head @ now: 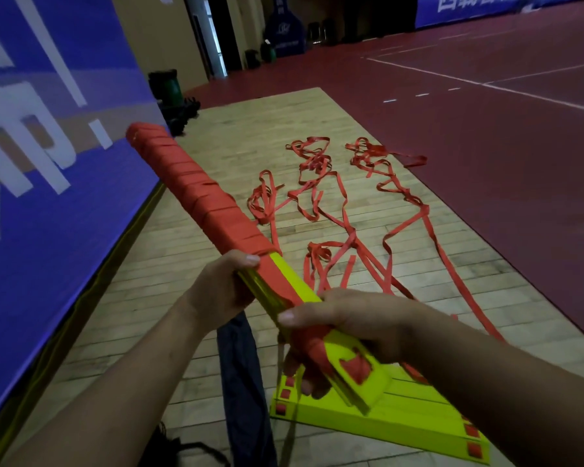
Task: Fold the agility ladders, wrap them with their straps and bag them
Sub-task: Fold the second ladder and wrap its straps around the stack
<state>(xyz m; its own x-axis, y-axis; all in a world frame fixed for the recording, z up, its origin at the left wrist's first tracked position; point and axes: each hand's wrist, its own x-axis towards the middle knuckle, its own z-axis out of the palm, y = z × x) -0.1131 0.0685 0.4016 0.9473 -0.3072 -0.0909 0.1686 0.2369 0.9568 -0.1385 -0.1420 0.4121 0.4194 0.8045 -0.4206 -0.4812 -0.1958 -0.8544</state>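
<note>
Step in hand: we judge this to be the strap-wrapping of one folded ladder. The bundle is bound in red strap over most of its length, and bare yellow shows between the hands.
Bundle location: held in the air, slanting from lower right to upper left above the wooden floor.
Left hand: fingers curled round the bundle where the long wrap ends.
Right hand: fingers curled round the near end, over a strap turn.
Next move: we expect the bare section to need covering and the strap end securing before bagging.
Second ladder: a folded yellow stack on the floor below the right hand.
Loose straps: they trail from the stack in tangles and will need gathering.
Bag: a dark cloth, which we take for the bag, lies on the floor beneath the hands.
Obstruction: the tangled straps. The blue banner wall stands close on the left.
</note>
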